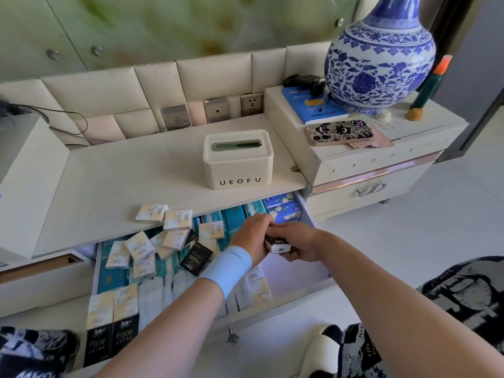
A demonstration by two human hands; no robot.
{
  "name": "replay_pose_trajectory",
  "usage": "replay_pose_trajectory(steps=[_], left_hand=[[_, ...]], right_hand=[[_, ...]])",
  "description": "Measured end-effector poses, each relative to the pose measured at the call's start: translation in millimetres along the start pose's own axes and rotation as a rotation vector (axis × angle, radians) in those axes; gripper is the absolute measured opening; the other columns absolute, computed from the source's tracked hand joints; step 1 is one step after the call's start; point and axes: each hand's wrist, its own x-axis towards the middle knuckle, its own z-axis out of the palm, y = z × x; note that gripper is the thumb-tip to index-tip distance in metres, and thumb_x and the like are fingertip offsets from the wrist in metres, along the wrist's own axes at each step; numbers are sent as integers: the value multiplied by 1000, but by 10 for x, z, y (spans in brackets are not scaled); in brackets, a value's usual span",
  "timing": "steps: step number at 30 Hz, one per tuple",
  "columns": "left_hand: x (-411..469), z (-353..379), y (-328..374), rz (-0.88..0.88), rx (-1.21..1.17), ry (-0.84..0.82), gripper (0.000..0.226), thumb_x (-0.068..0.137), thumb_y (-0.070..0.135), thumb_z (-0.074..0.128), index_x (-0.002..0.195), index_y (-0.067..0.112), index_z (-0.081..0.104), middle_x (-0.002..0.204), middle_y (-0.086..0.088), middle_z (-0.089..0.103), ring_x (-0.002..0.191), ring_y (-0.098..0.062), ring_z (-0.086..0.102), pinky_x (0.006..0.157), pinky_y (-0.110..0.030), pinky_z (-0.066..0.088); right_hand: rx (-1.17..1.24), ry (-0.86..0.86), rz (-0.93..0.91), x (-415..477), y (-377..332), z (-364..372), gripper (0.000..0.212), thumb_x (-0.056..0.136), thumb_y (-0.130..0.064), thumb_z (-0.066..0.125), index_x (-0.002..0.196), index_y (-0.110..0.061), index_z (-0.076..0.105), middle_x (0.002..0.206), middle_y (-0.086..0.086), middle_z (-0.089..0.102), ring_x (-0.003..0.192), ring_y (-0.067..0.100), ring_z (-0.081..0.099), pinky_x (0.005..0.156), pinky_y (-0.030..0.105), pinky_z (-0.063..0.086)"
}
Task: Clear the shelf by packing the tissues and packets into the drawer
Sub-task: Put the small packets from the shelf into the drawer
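Note:
The drawer (313,214) under the shelf (122,181) stands pulled out, filled with teal and blue tissue packs and small "Face" packets. Two pale "Face" packets (163,216) lie at the shelf's front edge. Above the drawer's right part, my right hand (297,242) grips a small black-and-white tissue packet (278,245). My left hand (253,236), with a light blue wristband, reaches over the drawer and touches the same packet with curled fingers. A black "Face" packet (196,257) lies loose among the pale ones in the drawer.
A cream tissue box marked UEOFU (237,159) sits on the shelf. On the raised cabinet to the right stand a blue-and-white vase (381,55), a phone (338,132) and a blue booklet (308,107). Wall sockets (251,105) line the back. White floor lies at the right.

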Motion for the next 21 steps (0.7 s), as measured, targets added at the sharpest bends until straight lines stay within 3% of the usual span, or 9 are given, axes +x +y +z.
replay_pose_trajectory(steps=[2, 4, 7, 9, 12, 15, 18, 21], left_hand=[[85, -12, -13, -48, -28, -33, 59, 78, 23, 75, 129, 20, 45, 123, -3, 50, 114, -21, 48, 94, -37, 45], [150, -49, -64, -86, 57, -126, 78, 76, 33, 78, 141, 25, 35, 135, -2, 46, 124, -22, 42, 102, -39, 41], [187, -61, -221, -21, 342, -253, 71, 85, 36, 69, 147, 30, 34, 151, 1, 34, 138, -23, 29, 110, -39, 33], [181, -30, -335, 4, 407, -294, 65, 88, 36, 64, 147, 33, 36, 157, 2, 24, 143, -24, 21, 112, -40, 30], [181, 21, -459, 5, 397, -243, 57, 91, 33, 62, 144, 36, 40, 156, 4, 24, 142, -23, 22, 111, -39, 30], [174, 39, -511, 9, 367, -210, 54, 92, 31, 60, 143, 35, 42, 156, 4, 24, 143, -22, 22, 113, -39, 29], [154, 45, -534, 16, 372, -178, 52, 91, 34, 59, 141, 35, 43, 156, 5, 25, 142, -21, 21, 113, -38, 28], [146, 55, -548, 5, 367, -142, 51, 90, 39, 60, 139, 35, 46, 154, 5, 27, 141, -20, 23, 112, -37, 28]], right_hand=[[-13, 229, -40, 48, -29, -106, 23, 90, -41, 68, 97, -19, 71, 76, 3, 66, 58, 14, 54, 45, 22, 34], [-10, 566, -93, 124, 5, -231, 20, 89, -37, 70, 103, -23, 73, 84, 3, 69, 66, 15, 59, 48, 20, 39], [-84, 806, -115, 266, 132, -339, 15, 90, -28, 67, 102, -20, 71, 92, 5, 69, 75, 21, 63, 48, 20, 41], [-54, 817, -61, 408, 234, -313, 11, 89, -25, 65, 99, -21, 67, 93, 7, 70, 75, 29, 68, 51, 25, 50], [-23, 715, 19, 714, 469, -313, 18, 85, -13, 61, 102, -15, 65, 104, 12, 70, 89, 34, 71, 75, 43, 61], [14, 617, 90, 806, 548, -287, 32, 87, -2, 61, 119, -2, 65, 114, 15, 69, 101, 27, 69, 77, 31, 60], [-57, 696, 140, 848, 501, -234, 49, 85, -9, 72, 132, -6, 57, 127, 4, 65, 111, 20, 66, 86, 23, 54], [-5, 668, 120, 935, 475, -136, 49, 84, -3, 69, 132, -4, 58, 117, 9, 69, 100, 24, 70, 84, 27, 57]])
